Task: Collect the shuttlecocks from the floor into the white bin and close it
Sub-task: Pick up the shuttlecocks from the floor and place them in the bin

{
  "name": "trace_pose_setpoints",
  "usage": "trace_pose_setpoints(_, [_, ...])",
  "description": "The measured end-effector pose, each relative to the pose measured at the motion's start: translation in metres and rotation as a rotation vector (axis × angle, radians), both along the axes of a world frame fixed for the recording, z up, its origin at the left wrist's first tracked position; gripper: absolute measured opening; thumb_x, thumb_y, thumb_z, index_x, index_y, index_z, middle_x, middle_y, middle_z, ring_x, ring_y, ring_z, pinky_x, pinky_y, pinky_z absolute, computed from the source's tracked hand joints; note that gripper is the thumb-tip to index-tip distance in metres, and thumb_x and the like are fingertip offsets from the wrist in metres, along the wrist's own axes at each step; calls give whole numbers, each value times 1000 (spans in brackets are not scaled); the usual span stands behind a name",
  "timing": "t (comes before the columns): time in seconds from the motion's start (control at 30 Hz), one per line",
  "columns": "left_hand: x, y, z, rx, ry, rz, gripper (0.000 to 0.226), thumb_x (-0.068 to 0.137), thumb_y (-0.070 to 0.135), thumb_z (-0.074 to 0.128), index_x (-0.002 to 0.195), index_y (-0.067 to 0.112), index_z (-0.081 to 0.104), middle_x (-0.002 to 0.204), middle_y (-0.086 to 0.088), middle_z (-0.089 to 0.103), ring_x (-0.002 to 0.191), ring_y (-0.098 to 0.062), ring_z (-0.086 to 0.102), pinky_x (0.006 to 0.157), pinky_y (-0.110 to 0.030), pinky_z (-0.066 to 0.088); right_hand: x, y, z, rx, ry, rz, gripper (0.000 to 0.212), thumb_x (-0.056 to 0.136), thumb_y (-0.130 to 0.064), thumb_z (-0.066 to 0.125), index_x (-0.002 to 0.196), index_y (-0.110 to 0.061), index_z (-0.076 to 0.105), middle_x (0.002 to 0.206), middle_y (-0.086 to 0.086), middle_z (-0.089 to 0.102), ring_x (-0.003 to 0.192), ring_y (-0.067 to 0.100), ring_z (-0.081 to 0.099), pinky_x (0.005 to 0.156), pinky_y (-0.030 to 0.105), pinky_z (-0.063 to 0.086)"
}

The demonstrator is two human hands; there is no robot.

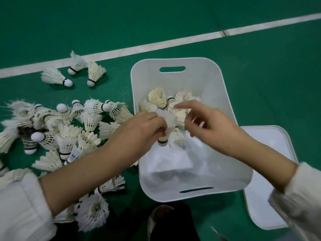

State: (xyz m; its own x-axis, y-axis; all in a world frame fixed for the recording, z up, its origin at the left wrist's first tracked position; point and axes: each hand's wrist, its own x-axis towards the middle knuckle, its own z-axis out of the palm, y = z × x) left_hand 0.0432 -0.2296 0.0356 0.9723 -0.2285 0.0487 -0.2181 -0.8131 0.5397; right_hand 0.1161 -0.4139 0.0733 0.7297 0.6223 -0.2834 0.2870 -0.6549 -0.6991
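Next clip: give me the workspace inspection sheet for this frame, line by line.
Surface: green court floor with a white line.
Job's things: white bin open, with the shuttlecocks in the bin only a few; lid on the floor to its right; floor pile of shuttlecocks to its left.
Clutter: nothing seen.
Hands: left hand grips the held shuttlecock over the bin; right hand over the bin, fingers loose, blurred, apparently empty.
Cables: nothing seen.
Surroundings: shoe at the bottom edge.
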Motion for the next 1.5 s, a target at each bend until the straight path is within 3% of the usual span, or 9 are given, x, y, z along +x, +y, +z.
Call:
trace_pose_setpoints(0.13, [6,-4,7,-12,-54,-56,15,82,23,56,83,11,64,78,-2,63,75,-22,56,65,-35,46,-9,2,-19,-193,-117,176,19,87,-28,59,106,-22,60,92,-6,63,77,12,57,70,29,47])
trace_pose_setpoints(0.23, [12,2,24,154,-28,-111,27,92,35,43,105,20,61,99,3,63,92,-17,57,72,-39,52,3,8,-34,-170,-222,113,15,88,-25,59,90,-12,64,86,2,64,77,17,55,70,35,44])
trace_pose_setpoints(0.37, [32,49,56,260,12,-10,33,89,42,38,114,27,53,104,13,53,92,-10,51,77,-28,45,30,24,-50,-318,-315,35,19,90,-22,53,73,-16,48,79,4,54,76,24,48,63,29,29])
trace_pose_setpoints(0.57, [17,104,52,468,157,-55,21,91,41,39,97,30,56,94,12,60,80,-9,54,67,-26,44,48,60,-102,-590,-427,126,22,94,-16,41,100,-7,60,101,13,61,94,34,60,66,32,38])
trace_pose_setpoints(0.67, [2,112,39,473,162,-79,20,92,39,38,93,30,55,91,12,59,76,-7,53,64,-25,44,46,68,-114,-666,-368,163,20,94,-11,41,100,-6,59,97,10,58,97,32,60,69,34,41])
trace_pose_setpoints(0.9, [-16,115,14,461,165,-66,21,93,38,35,98,28,54,96,12,58,85,-10,53,61,-25,45,46,69,-86,-768,-295,166,38,92,-16,41,130,-16,39,117,15,60,106,34,57,79,38,45])
trace_pose_setpoints(1.2, [-64,169,16,333,254,154,21,93,36,41,103,26,58,97,9,60,83,-11,55,67,-29,48,-10,144,39,-432,-544,562,25,95,-27,39,107,-15,58,104,5,60,91,27,59,74,36,49])
trace_pose_setpoints(1.43, [-158,235,-20,235,445,431,19,93,33,43,98,23,59,94,6,61,78,-12,55,70,-32,49,-59,235,-26,-469,-468,744,30,94,-32,40,104,-11,58,106,8,57,94,29,58,76,40,52])
trace_pose_setpoints(1.5, [-179,240,-34,217,475,469,18,93,32,43,99,24,58,95,6,61,79,-12,55,72,-34,49,-76,247,-51,-570,-409,746,42,93,-46,41,82,-10,59,86,6,58,81,27,58,65,35,48])
